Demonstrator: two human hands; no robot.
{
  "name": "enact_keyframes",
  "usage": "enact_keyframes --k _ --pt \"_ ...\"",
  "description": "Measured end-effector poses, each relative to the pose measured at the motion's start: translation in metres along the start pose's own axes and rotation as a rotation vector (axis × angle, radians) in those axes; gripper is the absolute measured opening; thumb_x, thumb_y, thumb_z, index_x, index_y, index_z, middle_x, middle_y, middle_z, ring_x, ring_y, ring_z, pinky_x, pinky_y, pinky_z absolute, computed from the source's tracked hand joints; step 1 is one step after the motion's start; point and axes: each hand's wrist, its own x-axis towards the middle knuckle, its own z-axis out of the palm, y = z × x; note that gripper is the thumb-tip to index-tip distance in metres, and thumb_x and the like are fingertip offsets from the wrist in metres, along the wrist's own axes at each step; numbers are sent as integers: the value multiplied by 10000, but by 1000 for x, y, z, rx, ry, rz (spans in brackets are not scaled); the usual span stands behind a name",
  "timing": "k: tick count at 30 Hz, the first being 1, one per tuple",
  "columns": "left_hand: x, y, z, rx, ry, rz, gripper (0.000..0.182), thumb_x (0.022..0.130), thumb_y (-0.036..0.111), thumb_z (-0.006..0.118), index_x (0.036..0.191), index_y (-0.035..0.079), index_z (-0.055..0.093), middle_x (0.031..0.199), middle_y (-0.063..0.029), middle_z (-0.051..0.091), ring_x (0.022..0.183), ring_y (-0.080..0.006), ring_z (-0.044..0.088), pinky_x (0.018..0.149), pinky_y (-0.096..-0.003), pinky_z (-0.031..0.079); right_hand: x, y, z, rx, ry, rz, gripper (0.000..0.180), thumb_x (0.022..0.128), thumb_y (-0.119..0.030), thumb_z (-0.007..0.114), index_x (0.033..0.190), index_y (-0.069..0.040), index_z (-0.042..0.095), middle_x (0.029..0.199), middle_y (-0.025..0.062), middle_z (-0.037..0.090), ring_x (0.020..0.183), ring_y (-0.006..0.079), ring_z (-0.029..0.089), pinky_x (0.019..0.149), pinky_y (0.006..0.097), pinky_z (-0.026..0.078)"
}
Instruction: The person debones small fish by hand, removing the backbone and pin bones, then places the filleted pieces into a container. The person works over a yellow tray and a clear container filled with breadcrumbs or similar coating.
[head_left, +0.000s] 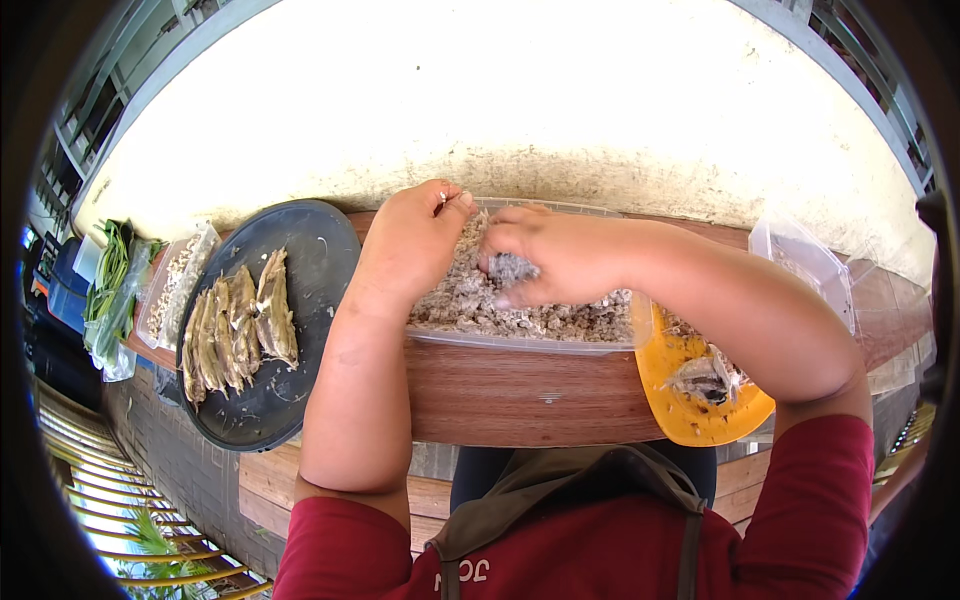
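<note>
A long clear plastic tub (517, 346) on the wooden table holds a thick layer of shredded grey-brown food (592, 319), which looks like flaked fish. My right hand (551, 251) is down in the tub, its fingers curved around a greyish clump (514, 268) of the flakes; the fingertips are blurred. Over the tub's left end, my left hand (416, 240) is raised with thumb and fingers pinched together. A tiny pale bit (443, 197) shows at its fingertips, too small to name. My left hand and wrist hide the tub's left end.
A round black tray (315, 300) at left carries several pieces of split fish (240, 322). Beyond it stand a clear tub of pale pieces (176, 285) and bagged green leaves (112, 285). At right, an orange plate (660, 405) holds fish scraps (705, 379), near another clear container (810, 255). A wall (540, 172) rises behind.
</note>
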Motion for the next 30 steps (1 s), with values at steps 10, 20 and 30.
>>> enact_keyframes --k 10,20,30 --pt "-3 4 0 -10 -25 -55 298 969 247 619 1013 -33 711 696 -73 600 663 -131 508 648 -337 449 -50 9 -39 73 87 39 357 825 -21 747 1150 -163 711 1175 19 672 1088 220 646 1037 408 509" --pt "-3 2 -2 -24 1 -34 300 978 251 617 1042 -25 715 754 -94 648 704 -152 546 690 -346 475 -16 3 -29 35 -30 70 167 906 -115 679 1071 -101 702 1077 72 683 1047 227 654 954 390 525" --pt "1 3 -2 -89 139 26 346 989 295 605 1068 -30 691 787 -174 683 709 -266 636 700 -385 502 16 -5 6 -63 -17 -226 233 853 -136 745 1085 -115 742 1301 73 641 1336 245 489 1146 414 406"
